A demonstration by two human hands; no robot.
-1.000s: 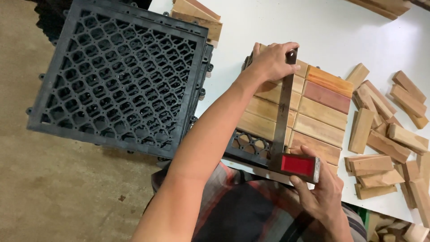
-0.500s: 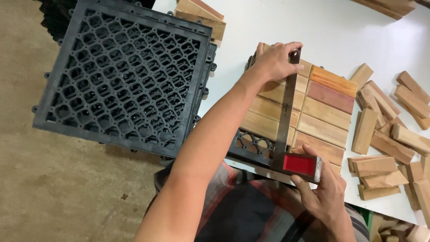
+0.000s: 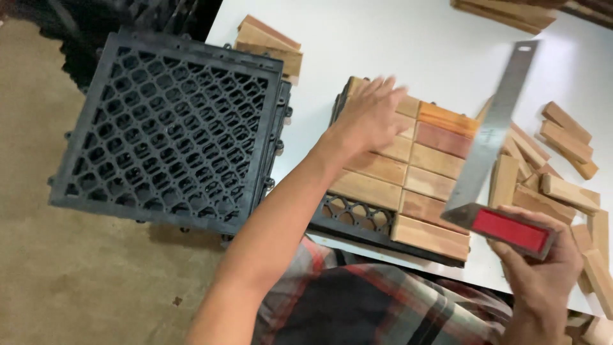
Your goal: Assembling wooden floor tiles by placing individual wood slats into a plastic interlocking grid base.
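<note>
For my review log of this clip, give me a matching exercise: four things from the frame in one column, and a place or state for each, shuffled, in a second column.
Things:
1. try square
2. left hand
3. stack of black grid bases
4. loose wooden blocks

Places or states:
A. scattered on the white table at the right
B. lifted off the tile, held by its red stock in the right hand
C. resting flat on the wooden slats of the tile
D. standing at the left, beside the table's edge

Pairs: 1-B, 2-C, 3-D, 4-A
</note>
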